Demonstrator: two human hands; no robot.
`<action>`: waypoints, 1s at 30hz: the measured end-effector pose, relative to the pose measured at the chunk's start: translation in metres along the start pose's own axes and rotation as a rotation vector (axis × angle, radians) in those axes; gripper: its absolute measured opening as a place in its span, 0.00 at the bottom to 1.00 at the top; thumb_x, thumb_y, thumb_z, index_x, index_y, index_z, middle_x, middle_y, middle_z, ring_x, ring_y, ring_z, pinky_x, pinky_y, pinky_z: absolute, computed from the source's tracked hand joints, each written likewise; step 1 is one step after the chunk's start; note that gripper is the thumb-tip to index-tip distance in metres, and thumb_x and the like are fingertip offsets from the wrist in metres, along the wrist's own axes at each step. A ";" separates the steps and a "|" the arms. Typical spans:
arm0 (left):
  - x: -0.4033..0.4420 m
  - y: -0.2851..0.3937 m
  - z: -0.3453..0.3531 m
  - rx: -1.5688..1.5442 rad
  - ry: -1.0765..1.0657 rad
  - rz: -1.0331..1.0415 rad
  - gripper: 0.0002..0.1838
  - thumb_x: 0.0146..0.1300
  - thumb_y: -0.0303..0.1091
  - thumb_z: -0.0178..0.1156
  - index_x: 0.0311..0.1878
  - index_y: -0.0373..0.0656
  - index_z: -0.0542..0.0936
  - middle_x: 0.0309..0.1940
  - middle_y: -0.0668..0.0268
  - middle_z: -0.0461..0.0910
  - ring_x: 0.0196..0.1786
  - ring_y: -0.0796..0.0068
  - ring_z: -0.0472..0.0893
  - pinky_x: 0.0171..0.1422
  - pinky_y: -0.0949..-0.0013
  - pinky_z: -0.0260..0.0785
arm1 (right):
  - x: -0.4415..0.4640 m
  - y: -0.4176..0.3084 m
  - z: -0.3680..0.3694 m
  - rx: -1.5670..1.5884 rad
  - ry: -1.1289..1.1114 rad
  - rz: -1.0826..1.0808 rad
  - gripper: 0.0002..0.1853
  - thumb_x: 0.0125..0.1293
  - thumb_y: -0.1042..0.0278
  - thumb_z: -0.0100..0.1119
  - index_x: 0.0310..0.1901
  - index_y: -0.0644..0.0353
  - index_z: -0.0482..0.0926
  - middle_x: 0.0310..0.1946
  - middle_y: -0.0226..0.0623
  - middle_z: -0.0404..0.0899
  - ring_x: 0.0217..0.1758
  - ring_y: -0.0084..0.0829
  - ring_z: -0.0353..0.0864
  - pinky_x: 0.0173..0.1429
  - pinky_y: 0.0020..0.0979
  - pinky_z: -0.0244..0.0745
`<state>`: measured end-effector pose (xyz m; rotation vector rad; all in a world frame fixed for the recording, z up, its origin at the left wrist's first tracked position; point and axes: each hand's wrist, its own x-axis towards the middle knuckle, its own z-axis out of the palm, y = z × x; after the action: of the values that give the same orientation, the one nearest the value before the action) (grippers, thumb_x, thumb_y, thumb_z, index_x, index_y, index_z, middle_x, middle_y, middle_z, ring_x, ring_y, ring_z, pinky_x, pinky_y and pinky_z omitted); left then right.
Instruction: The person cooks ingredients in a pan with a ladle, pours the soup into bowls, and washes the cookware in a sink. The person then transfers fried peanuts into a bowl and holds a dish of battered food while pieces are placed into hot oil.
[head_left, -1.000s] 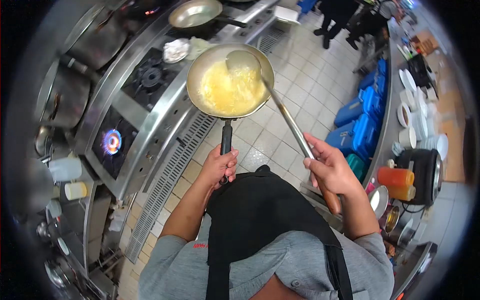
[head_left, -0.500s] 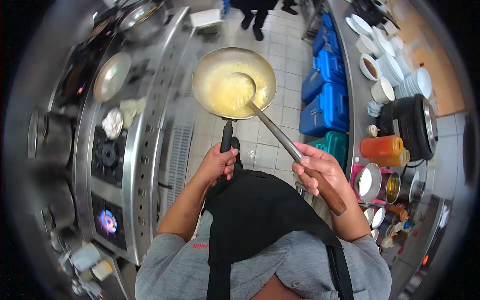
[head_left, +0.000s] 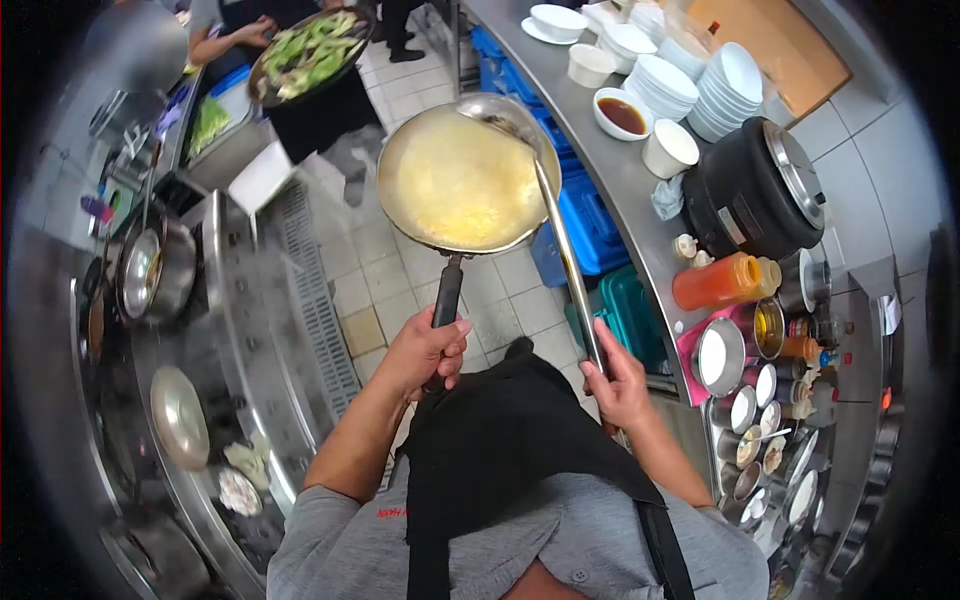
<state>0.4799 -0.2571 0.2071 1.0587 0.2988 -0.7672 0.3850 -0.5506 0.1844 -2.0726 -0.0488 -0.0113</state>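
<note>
The left hand [head_left: 428, 355] is wrapping tightly around the handle of a pan [head_left: 480, 104], and the right hand [head_left: 615, 375] is pinching a ladle [head_left: 572, 260] between thumb and fingers.
The pan is sitting in front of the apron [head_left: 520, 425], above the tiled floor [head_left: 365, 275]; its yellow mixture [head_left: 460, 190] is spreading wide, the ladle's head lying inside by the far right rim. The step seems to be stirring off the burner; the next move likely calls for a level pan and a light wrist. On the right, a steel counter [head_left: 572, 108] is holding bowls [head_left: 660, 85], 1 black pot [head_left: 750, 195] and an orange bottle [head_left: 715, 282]; on the left, a stove [head_left: 235, 300] is blurring. Farther off, 1 co-worker's hand [head_left: 258, 30] is showing near greens [head_left: 310, 50].
</note>
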 end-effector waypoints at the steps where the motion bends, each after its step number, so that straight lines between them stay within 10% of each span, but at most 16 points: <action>1: 0.013 0.013 0.005 0.013 -0.013 -0.001 0.11 0.66 0.35 0.60 0.40 0.46 0.67 0.19 0.75 0.65 0.13 0.86 0.64 0.15 0.74 0.63 | 0.008 0.025 0.009 -0.035 0.053 0.007 0.30 0.64 0.78 0.58 0.69 0.65 0.64 0.48 0.47 0.79 0.40 0.30 0.82 0.46 0.29 0.76; 3: 0.041 0.035 0.015 0.013 -0.092 -0.002 0.11 0.66 0.35 0.60 0.40 0.45 0.67 0.19 0.75 0.65 0.13 0.86 0.64 0.15 0.74 0.63 | 0.031 0.046 0.014 -0.041 0.138 0.048 0.30 0.64 0.77 0.59 0.68 0.66 0.66 0.58 0.53 0.76 0.57 0.37 0.80 0.59 0.31 0.72; 12: 0.177 0.126 0.070 0.050 -0.083 0.031 0.10 0.66 0.33 0.58 0.35 0.46 0.65 0.19 0.75 0.64 0.14 0.86 0.64 0.15 0.74 0.62 | 0.153 0.053 -0.064 0.087 0.154 0.217 0.28 0.64 0.77 0.58 0.67 0.67 0.67 0.57 0.52 0.77 0.57 0.36 0.80 0.60 0.30 0.71; 20: 0.296 0.225 0.097 0.076 -0.061 0.115 0.10 0.66 0.31 0.57 0.37 0.47 0.64 0.21 0.75 0.65 0.16 0.87 0.64 0.17 0.75 0.61 | 0.302 0.032 -0.117 0.178 0.170 0.229 0.28 0.67 0.77 0.56 0.69 0.65 0.65 0.52 0.42 0.79 0.44 0.25 0.79 0.50 0.26 0.74; 23: 0.344 0.266 0.093 0.100 -0.080 0.173 0.12 0.65 0.31 0.58 0.38 0.47 0.63 0.22 0.76 0.66 0.16 0.88 0.65 0.18 0.75 0.62 | 0.358 0.038 -0.118 0.128 0.277 -0.052 0.28 0.67 0.78 0.54 0.70 0.61 0.65 0.47 0.35 0.80 0.26 0.15 0.69 0.30 0.20 0.68; 30: 0.441 0.359 0.063 0.191 -0.100 0.180 0.12 0.65 0.31 0.59 0.38 0.46 0.64 0.22 0.75 0.67 0.16 0.87 0.66 0.18 0.74 0.63 | 0.468 0.007 -0.109 0.181 0.347 0.087 0.29 0.67 0.78 0.54 0.70 0.58 0.65 0.34 0.25 0.74 0.25 0.14 0.68 0.29 0.19 0.67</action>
<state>1.0331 -0.4027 0.2284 1.2047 0.0436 -0.6936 0.8538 -0.6348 0.2442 -1.8645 0.2443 -0.3013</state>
